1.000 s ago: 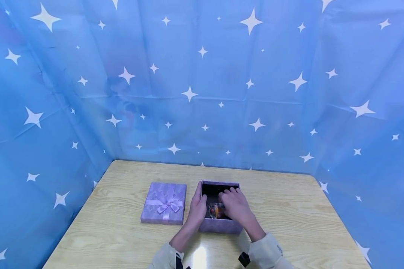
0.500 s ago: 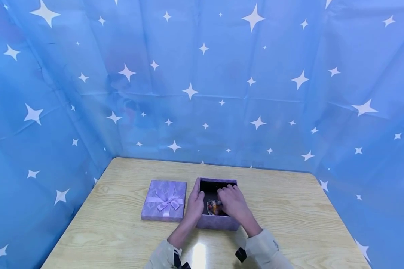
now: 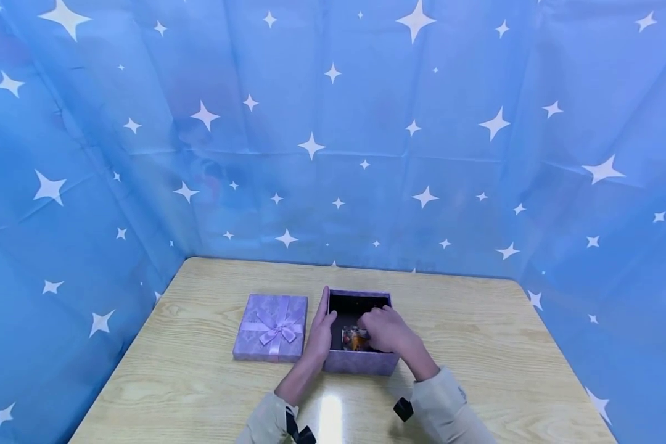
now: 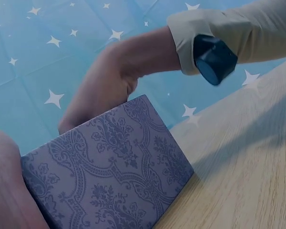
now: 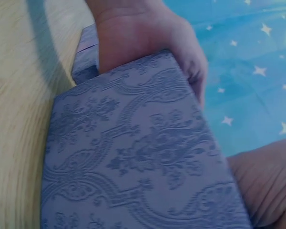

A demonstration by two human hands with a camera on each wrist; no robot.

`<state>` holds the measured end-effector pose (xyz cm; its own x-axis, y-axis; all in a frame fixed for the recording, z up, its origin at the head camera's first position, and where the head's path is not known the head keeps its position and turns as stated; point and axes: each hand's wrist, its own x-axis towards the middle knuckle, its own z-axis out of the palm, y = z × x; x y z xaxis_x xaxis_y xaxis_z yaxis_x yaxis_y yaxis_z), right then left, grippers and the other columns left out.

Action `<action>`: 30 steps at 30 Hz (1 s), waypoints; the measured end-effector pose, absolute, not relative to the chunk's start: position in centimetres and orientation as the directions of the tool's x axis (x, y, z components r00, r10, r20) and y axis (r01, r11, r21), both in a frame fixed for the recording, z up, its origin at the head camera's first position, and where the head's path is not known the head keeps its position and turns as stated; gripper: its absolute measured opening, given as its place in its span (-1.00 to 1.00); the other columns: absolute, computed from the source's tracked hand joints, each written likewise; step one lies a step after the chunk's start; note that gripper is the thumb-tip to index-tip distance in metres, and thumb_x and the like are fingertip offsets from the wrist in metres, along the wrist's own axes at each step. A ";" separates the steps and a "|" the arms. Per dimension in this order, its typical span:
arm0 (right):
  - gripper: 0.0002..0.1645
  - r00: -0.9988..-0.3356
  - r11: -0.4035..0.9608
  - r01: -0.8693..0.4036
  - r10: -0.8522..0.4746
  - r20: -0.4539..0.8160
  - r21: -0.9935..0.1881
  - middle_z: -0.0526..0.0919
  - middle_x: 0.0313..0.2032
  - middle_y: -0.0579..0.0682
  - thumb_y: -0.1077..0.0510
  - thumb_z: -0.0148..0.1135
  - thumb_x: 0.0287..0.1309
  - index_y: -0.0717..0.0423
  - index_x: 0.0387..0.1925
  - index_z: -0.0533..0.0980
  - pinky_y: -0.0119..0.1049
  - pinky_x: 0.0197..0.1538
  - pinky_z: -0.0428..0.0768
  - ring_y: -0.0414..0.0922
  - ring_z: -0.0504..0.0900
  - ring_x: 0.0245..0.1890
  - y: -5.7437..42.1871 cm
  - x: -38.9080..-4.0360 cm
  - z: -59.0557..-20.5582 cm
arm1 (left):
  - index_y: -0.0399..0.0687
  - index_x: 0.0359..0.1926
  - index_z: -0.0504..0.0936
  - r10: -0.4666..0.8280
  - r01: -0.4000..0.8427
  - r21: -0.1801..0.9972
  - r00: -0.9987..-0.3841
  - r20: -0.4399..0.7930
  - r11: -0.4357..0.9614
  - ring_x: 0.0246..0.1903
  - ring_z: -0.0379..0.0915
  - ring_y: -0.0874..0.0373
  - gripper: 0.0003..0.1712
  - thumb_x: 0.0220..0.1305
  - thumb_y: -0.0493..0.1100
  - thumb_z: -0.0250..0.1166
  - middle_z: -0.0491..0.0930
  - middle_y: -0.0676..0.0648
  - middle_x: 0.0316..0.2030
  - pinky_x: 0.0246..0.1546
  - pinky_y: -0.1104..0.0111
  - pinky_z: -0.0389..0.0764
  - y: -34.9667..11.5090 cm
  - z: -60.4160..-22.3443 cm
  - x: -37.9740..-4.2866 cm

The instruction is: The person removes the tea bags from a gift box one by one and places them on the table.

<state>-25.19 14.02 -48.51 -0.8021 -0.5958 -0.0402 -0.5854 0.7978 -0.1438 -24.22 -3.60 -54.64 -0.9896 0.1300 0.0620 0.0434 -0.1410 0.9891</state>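
A purple patterned gift box (image 3: 361, 362) with a dark inside sits uncovered on the table. My left hand (image 3: 319, 336) grips its left wall, thumb over the rim and fingers along the outside. My right hand (image 3: 387, 330) reaches down into the box from the right; its fingertips are hidden behind the walls, and I cannot tell what they hold. A small, shiny, multicoloured item (image 3: 355, 338) lies inside beside that hand. In the left wrist view the right hand (image 4: 93, 95) bends down over the rim of the box (image 4: 109, 162).
To the left of the box lies its purple lid (image 3: 270, 327), topped with a ribbon bow (image 3: 279, 333). Both stand on a light wooden table (image 3: 200, 382). A blue curtain with white stars (image 3: 333, 154) hangs behind and at the sides.
My right hand has shifted slightly within the box and its fingers look more folded. The left hand keeps its grip on the wall. The whole head view has tilted a little downward.
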 end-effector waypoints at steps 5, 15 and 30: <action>-0.70 -0.760 0.738 -0.595 -0.646 -0.078 -0.319 0.22 -0.68 -0.23 0.40 0.43 0.20 0.08 -0.55 0.55 -0.38 -0.49 0.15 -0.28 0.14 -0.65 14.4 -25.2 -48.0 | 0.06 0.71 -0.19 0.127 0.052 0.992 -0.990 0.066 -0.111 0.64 -0.45 -0.10 -0.27 0.67 -0.22 -0.18 -0.26 -0.05 0.69 0.60 -0.12 -0.29 -3.6 -54.6 -24.2; -0.74 -0.746 0.669 -0.602 -0.666 0.008 -0.436 0.44 -0.63 -0.21 0.34 0.37 0.32 0.05 -0.48 0.58 -0.43 -0.49 0.32 -0.35 0.30 -0.65 15.2 -25.0 -47.8 | 0.12 0.71 -0.20 0.120 0.056 0.995 -0.991 0.066 -0.078 0.64 -0.38 -0.04 -0.28 0.68 -0.20 -0.19 -0.24 0.01 0.69 0.61 -0.07 -0.23 -3.7 -54.5 -24.1; -0.86 -0.768 0.591 -0.569 -0.631 0.112 -0.572 0.70 -0.26 -0.15 0.21 0.29 0.43 0.07 -0.03 0.64 -0.31 -0.28 0.55 -0.34 0.49 -0.45 18.9 -25.0 -46.2 | 0.09 0.70 -0.14 0.105 0.065 0.996 -0.992 0.072 -0.067 0.64 -0.35 0.00 -0.29 0.68 -0.21 -0.17 -0.21 0.00 0.68 0.62 -0.01 -0.22 -3.6 -54.7 -24.0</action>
<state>-24.97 18.92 -46.16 -0.7679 -0.6308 0.1116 -0.5685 0.5909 -0.5724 -24.02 -3.58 -54.68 -0.9919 0.1048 0.0721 0.0653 -0.0666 0.9956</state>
